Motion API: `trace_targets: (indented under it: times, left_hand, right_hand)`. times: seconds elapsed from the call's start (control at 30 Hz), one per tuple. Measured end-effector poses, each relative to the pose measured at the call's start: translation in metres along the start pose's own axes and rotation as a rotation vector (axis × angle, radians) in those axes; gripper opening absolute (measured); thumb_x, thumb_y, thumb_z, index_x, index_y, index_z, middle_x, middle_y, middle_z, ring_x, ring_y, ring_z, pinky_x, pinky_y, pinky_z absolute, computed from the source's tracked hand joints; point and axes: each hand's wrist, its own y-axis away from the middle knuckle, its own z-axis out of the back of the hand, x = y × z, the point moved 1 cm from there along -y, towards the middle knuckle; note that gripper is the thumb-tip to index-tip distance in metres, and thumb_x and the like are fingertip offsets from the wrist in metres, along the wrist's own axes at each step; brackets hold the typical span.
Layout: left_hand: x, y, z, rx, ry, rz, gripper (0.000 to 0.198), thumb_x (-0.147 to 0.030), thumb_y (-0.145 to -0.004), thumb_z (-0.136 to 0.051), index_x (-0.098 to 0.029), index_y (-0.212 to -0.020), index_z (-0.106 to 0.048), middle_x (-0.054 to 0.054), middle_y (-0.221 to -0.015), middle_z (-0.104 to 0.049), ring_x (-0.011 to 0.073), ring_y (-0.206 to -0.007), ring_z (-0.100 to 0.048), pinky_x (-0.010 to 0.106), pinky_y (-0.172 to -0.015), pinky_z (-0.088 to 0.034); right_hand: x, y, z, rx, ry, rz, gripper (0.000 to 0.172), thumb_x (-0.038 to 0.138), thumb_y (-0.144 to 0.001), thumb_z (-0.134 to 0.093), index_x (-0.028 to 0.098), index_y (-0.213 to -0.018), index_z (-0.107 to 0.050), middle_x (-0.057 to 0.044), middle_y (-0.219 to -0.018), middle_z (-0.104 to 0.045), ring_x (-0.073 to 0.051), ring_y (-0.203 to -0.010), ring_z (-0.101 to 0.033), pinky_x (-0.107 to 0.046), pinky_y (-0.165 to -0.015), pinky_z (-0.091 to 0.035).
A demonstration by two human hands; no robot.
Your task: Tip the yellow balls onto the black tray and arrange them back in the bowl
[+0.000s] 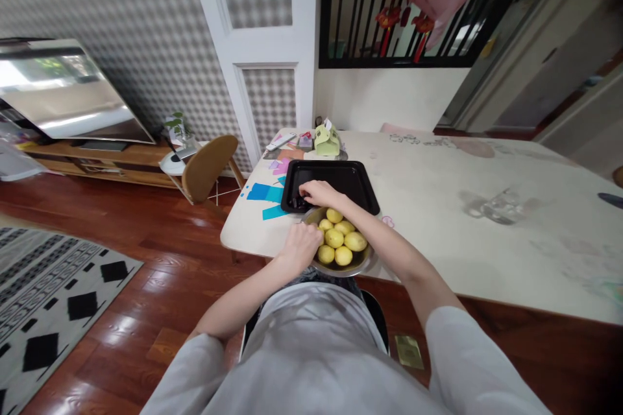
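A metal bowl with several yellow lemons sits at the near edge of the pale table. My left hand is closed on the bowl's left rim. My right hand reaches over the bowl to the near left part of a black baking tray, fingers curled down onto the tray; what they hold, if anything, is hidden.
Blue paper sheets lie left of the tray. A green box and small items stand behind it. A glass sits to the right. A wooden chair, a TV and a rug are on the left.
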Motion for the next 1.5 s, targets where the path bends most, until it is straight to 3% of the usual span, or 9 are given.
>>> trace_targets:
  times: [0.13,0.23,0.33,0.57,0.73,0.97,1.2,1.3,1.5]
  left_hand:
    - [0.004,0.003,0.003,0.005,-0.002,-0.043,0.01,-0.01,-0.09,-0.073,-0.011,-0.1,-0.076,0.019,-0.104,-0.075,0.0317,-0.099,-0.075,0.035,-0.074,-0.055]
    - [0.008,0.005,0.004,-0.013,0.031,-0.073,0.011,-0.009,-0.088,-0.073,-0.012,-0.098,-0.076,0.018,-0.104,-0.075,0.0311,-0.099,-0.075,0.035,-0.076,-0.056]
    - [0.016,0.006,0.002,-0.039,0.081,-0.087,0.011,-0.008,-0.085,-0.072,-0.013,-0.094,-0.076,0.016,-0.102,-0.075,0.0302,-0.098,-0.075,0.035,-0.079,-0.058]
    - [0.05,0.008,-0.005,-0.183,0.325,-0.095,0.013,-0.007,-0.084,-0.069,-0.018,-0.083,-0.074,0.006,-0.096,-0.077,0.0219,-0.089,-0.073,0.028,-0.078,-0.054]
    - [0.051,0.007,-0.01,-0.197,0.319,-0.108,0.012,-0.009,-0.086,-0.07,-0.02,-0.087,-0.075,0.005,-0.098,-0.077,0.0221,-0.09,-0.072,0.027,-0.076,-0.05]
    - [0.061,0.005,-0.01,-0.18,0.451,-0.145,0.018,-0.003,-0.086,-0.067,-0.019,-0.084,-0.074,0.004,-0.091,-0.077,0.0201,-0.084,-0.071,0.027,-0.077,-0.05]
    - [0.066,0.004,-0.01,-0.152,0.353,-0.167,0.014,-0.02,-0.083,-0.086,-0.02,-0.095,-0.08,0.005,-0.1,-0.078,0.0239,-0.097,-0.07,0.03,-0.082,-0.051]
    - [0.058,0.002,-0.013,-0.155,0.292,-0.131,0.011,-0.02,-0.082,-0.088,-0.019,-0.09,-0.081,0.006,-0.098,-0.078,0.0264,-0.101,-0.07,0.033,-0.084,-0.052]
    - [0.07,0.003,-0.017,-0.317,0.404,-0.177,0.003,-0.019,-0.087,-0.083,-0.021,-0.088,-0.08,0.005,-0.098,-0.079,0.0242,-0.097,-0.069,0.034,-0.087,-0.053]
  right_hand:
    - [-0.003,-0.006,-0.003,0.012,-0.01,-0.001,0.021,0.005,-0.087,-0.069,0.02,-0.099,-0.078,-0.005,-0.101,-0.08,-0.019,-0.091,-0.072,-0.025,-0.073,-0.044]
    - [-0.006,0.013,0.003,-0.032,-0.033,-0.005,0.023,0.01,-0.093,-0.065,0.02,-0.111,-0.076,-0.007,-0.107,-0.08,-0.019,-0.095,-0.073,-0.026,-0.079,-0.048]
    - [-0.008,0.052,0.006,-0.124,-0.076,0.003,0.026,0.016,-0.098,-0.062,0.021,-0.121,-0.072,-0.007,-0.118,-0.077,-0.018,-0.103,-0.072,-0.029,-0.091,-0.052]
    - [-0.011,0.171,-0.012,-0.596,-0.325,-0.104,0.019,0.03,-0.103,-0.054,0.024,-0.109,-0.072,-0.008,-0.109,-0.076,-0.025,-0.106,-0.068,-0.04,-0.095,-0.055]
    - [-0.011,0.207,-0.04,-0.697,-0.321,-0.23,0.018,0.031,-0.102,-0.054,0.025,-0.105,-0.071,-0.008,-0.105,-0.074,-0.027,-0.1,-0.068,-0.043,-0.091,-0.056]
    - [0.012,0.211,-0.042,-0.673,-0.294,-0.153,0.02,0.025,-0.104,-0.053,0.024,-0.108,-0.072,-0.009,-0.108,-0.073,-0.027,-0.107,-0.065,-0.044,-0.097,-0.053]
    - [0.046,0.176,-0.052,-0.289,-0.213,0.129,0.011,0.019,-0.097,-0.07,0.024,-0.104,-0.077,-0.008,-0.106,-0.069,-0.025,-0.107,-0.06,-0.04,-0.096,-0.05]
    - [0.052,0.159,-0.056,-0.222,-0.119,0.149,0.01,0.018,-0.092,-0.077,0.021,-0.101,-0.077,-0.008,-0.106,-0.069,-0.026,-0.109,-0.057,-0.042,-0.097,-0.048]
    - [0.052,0.15,-0.051,-0.224,-0.048,0.161,0.004,0.017,-0.094,-0.072,0.02,-0.093,-0.074,-0.007,-0.101,-0.07,-0.025,-0.104,-0.057,-0.04,-0.093,-0.045]
